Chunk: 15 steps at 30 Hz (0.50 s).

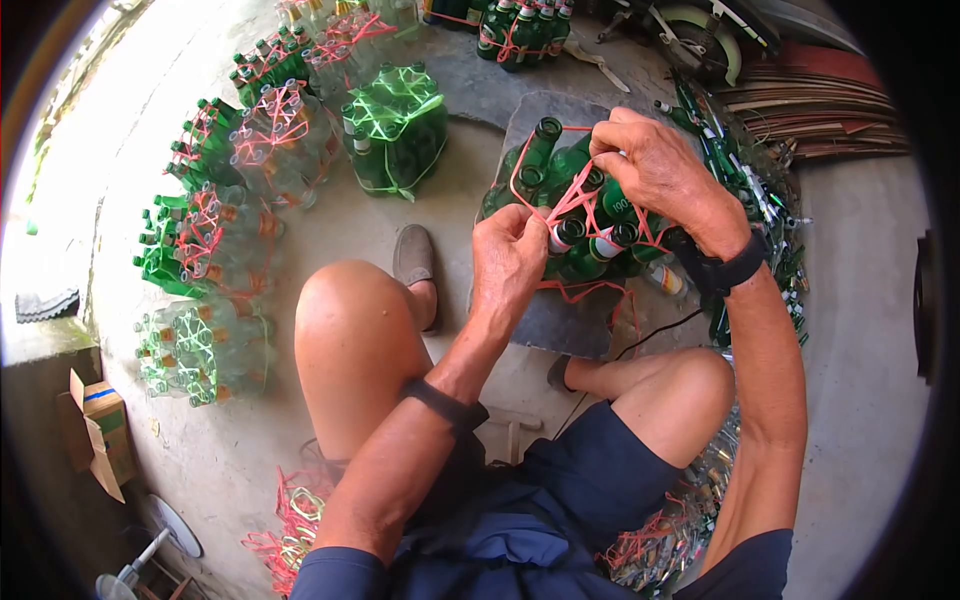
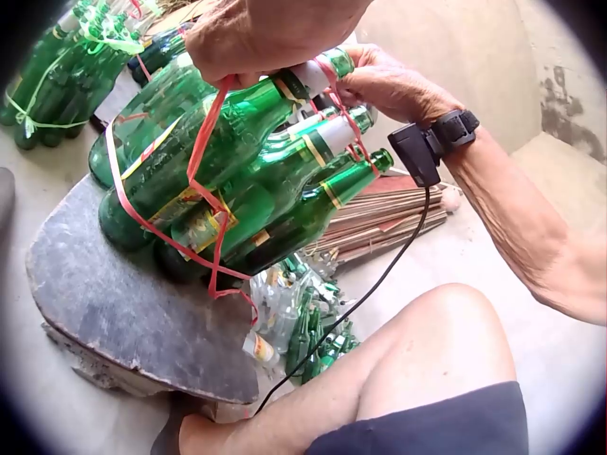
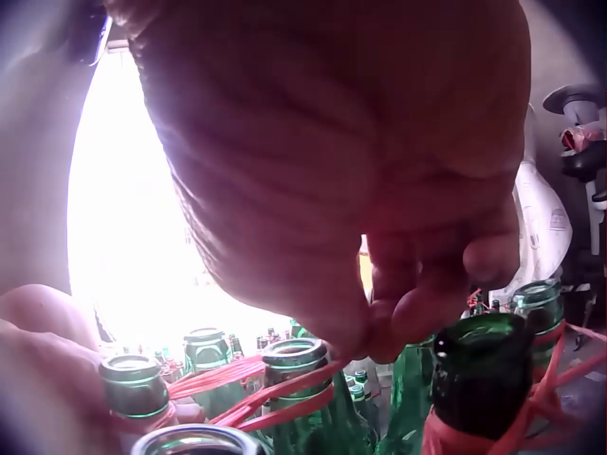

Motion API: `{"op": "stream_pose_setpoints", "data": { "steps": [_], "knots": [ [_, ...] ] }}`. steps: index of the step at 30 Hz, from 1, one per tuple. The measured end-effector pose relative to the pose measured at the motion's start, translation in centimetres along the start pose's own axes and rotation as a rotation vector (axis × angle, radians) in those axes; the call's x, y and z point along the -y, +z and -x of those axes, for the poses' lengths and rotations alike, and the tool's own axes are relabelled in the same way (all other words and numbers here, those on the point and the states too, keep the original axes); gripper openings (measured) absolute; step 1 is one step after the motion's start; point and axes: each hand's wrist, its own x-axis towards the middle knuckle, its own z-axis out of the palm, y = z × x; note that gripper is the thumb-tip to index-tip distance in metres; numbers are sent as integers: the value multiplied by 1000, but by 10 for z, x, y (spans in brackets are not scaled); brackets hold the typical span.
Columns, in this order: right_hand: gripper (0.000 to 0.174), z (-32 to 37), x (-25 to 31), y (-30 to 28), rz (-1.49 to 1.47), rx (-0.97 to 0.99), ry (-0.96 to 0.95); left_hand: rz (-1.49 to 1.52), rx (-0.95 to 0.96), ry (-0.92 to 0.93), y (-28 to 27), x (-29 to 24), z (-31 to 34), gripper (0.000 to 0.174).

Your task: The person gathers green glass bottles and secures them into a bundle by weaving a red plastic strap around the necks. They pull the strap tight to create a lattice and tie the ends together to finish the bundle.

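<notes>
A cluster of green glass bottles [image 1: 615, 207] stands on a dark stone slab [image 1: 565, 325], with pink plastic string [image 1: 574, 193] wound around the necks. My left hand [image 1: 507, 257] pinches the string at the near left side of the cluster. Above the far necks, my right hand [image 1: 660, 172] pinches another stretch of it between thumb and fingers. Strands run between the two hands across the bottle tops. In the left wrist view a string loop [image 2: 156, 227] also circles the lower bodies of the bottles. The right wrist view has the palm close over the open mouths.
Tied bundles of clear bottles [image 1: 285, 140] and green bottles [image 1: 400, 150] stand to the left and at the back. Loose bottles [image 1: 745, 170] pile up on the right beside stacked boards [image 1: 810, 100]. A cardboard box [image 1: 103, 430] and loose string [image 1: 290, 520] lie lower left.
</notes>
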Motion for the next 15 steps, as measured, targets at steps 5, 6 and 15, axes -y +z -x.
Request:
{"op": "stream_pose_setpoints", "data": {
  "steps": [5, 6, 15],
  "knots": [
    [14, -8, 3, 4, 68, 34, 105, 48, -11, -18, 0, 1, 0, 25],
    [15, -10, 7, -2, 29, 89, 154, 55, -11, -16, 0, 2, 0, 25],
    [19, -13, 3, -5, 47, 202, 112, -80, -47, -17, -19, -6, -7, 26]
  ]
}}
